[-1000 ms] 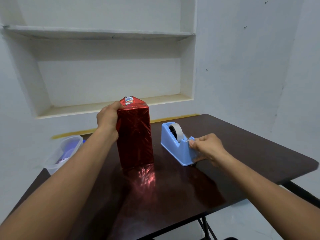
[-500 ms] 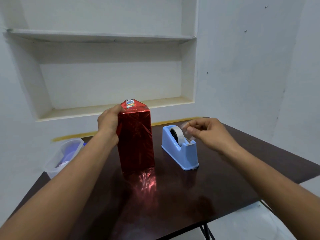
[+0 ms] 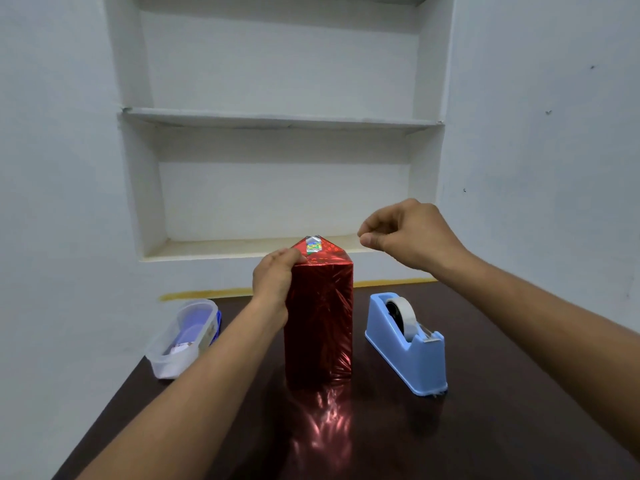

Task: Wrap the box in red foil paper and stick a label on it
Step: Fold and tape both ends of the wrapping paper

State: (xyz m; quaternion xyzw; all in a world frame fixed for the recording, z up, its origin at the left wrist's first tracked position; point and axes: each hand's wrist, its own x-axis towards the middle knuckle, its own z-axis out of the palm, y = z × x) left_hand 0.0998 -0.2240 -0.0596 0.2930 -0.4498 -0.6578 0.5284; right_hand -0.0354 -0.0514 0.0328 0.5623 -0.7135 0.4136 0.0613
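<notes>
Red foil-wrapped box (image 3: 318, 327) upright on desk (image 3: 485, 427), left hand (image 3: 273, 285) gripping its upper left edge, right hand (image 3: 412, 233) raised above, fingers pinched together, whether on tape cannot be told, blue dispenser (image 3: 407, 344) right of box

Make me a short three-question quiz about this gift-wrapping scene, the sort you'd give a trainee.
1. True or false: the red foil-wrapped box lies flat on the table.
2. Which hand grips the box near its top? A) the left hand B) the right hand C) neither
3. Fill in: the blue tape dispenser sits on the box's ____ side, and the clear plastic container on the other.

Key
1. False: it stands upright on its end.
2. A. The right hand is raised above the table, apart from the box, its fingers pinched together; whether they hold a strip of tape is too faint to tell.
3. right
</notes>
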